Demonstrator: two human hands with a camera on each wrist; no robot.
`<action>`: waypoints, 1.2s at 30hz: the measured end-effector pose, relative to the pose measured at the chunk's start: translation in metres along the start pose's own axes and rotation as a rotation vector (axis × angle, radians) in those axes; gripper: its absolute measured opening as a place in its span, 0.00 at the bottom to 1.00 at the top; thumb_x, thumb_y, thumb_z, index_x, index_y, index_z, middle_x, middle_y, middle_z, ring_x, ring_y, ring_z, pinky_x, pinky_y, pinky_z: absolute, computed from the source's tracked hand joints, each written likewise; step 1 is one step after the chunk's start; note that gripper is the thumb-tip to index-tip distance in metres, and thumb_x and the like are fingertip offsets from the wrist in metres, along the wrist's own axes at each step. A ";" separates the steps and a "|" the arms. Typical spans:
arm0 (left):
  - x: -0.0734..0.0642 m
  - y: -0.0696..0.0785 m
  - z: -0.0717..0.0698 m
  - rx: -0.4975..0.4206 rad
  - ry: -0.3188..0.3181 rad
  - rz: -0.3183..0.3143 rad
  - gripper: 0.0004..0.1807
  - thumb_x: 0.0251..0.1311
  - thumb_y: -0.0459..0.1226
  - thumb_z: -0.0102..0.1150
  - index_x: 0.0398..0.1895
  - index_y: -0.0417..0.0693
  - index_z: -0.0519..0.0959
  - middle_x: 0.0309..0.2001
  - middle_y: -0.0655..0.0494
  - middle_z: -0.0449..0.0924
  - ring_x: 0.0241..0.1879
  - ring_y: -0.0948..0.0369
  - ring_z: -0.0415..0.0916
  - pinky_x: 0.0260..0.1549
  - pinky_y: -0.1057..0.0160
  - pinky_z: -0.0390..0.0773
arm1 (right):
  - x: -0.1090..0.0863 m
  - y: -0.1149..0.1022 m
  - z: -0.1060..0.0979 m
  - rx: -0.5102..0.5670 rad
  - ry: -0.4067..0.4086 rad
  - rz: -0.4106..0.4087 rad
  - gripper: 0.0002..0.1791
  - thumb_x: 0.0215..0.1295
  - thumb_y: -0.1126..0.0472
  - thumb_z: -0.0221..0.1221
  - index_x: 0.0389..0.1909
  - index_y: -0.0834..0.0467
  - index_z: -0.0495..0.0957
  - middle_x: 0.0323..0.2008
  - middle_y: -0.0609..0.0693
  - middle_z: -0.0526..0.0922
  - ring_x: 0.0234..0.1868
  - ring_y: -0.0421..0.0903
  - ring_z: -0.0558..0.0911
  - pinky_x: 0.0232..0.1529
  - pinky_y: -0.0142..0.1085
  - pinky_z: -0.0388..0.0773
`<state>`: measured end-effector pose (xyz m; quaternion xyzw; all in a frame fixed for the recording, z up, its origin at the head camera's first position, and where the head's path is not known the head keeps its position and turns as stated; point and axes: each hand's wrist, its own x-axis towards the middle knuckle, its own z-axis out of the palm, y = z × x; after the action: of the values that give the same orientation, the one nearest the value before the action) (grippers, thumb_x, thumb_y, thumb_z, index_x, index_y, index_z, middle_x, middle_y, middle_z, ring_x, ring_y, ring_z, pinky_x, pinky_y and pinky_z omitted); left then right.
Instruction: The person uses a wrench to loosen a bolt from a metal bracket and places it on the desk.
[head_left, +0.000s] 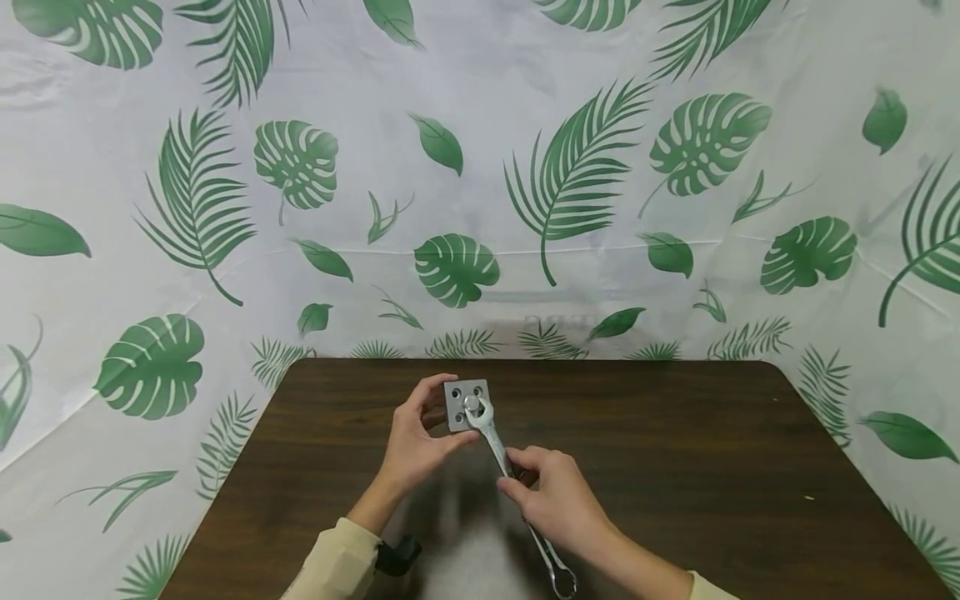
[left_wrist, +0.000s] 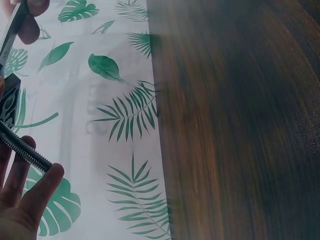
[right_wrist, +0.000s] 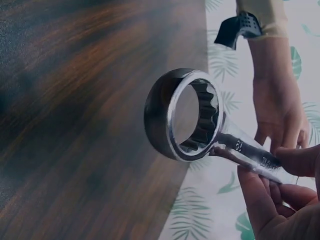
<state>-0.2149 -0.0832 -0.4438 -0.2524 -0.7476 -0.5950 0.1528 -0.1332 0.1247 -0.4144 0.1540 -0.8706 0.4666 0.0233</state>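
no text readable from my end
marks on the wrench (right_wrist: pixel 244 151) are too small for me; faint characters on the leaf-print sheet (head_left: pixel 480 192) look too blurred

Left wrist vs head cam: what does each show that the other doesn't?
Only left wrist: the threaded shank beside the block.
Only head: the bolt head at the open end of the wrench, plus its ring end.
Both: block, wrench, left hand, right hand, table, leaf-print backdrop.
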 end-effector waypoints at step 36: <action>0.002 0.008 -0.003 -0.024 -0.080 -0.046 0.41 0.39 0.32 0.81 0.60 0.59 0.72 0.47 0.58 0.81 0.44 0.58 0.80 0.42 0.54 0.81 | 0.072 0.039 -0.058 -0.730 0.012 -0.568 0.28 0.57 0.76 0.61 0.57 0.51 0.81 0.39 0.45 0.76 0.37 0.41 0.73 0.30 0.31 0.74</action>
<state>-0.2121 -0.0848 -0.4352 -0.2606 -0.7515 -0.5967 0.1062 -0.2188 0.1747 -0.4002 0.3653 -0.9012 0.1058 0.2079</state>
